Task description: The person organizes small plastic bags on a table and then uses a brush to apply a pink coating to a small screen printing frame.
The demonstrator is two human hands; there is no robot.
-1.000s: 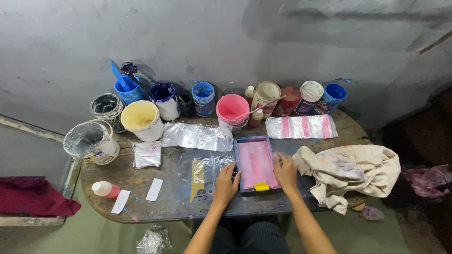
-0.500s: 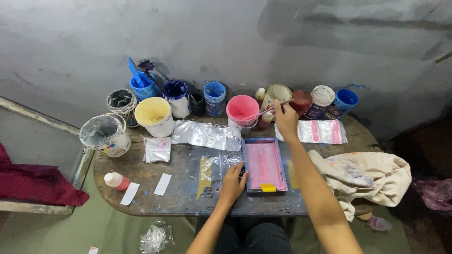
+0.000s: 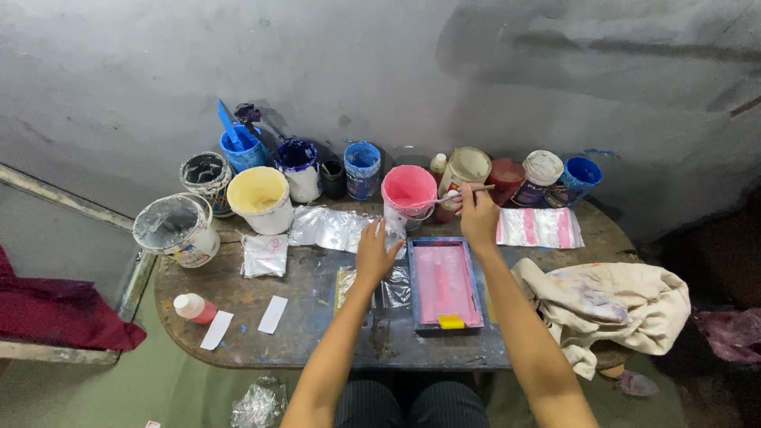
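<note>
We see soft, even light from above; the grey wall (image 3: 380, 71) darkens into broad shadow beyond our right fingers (image 3: 468, 198). Crinkled silver foil (image 3: 333, 228) just past our left fingers (image 3: 379, 234) glares. Focus is sharp; edges bow slightly.

A small clear plastic packet (image 3: 265, 255) of white stuff lies flat on the desk (image 3: 317, 333) just before the yellow-paint tub, and two blank white paper labels (image 3: 273, 315) lie near the front edge beside a small white bottle with a red label (image 3: 195, 307). At the back, a white-lidded jar with a dark blue label (image 3: 536, 181) stands between a red jar and a blue one.
</note>
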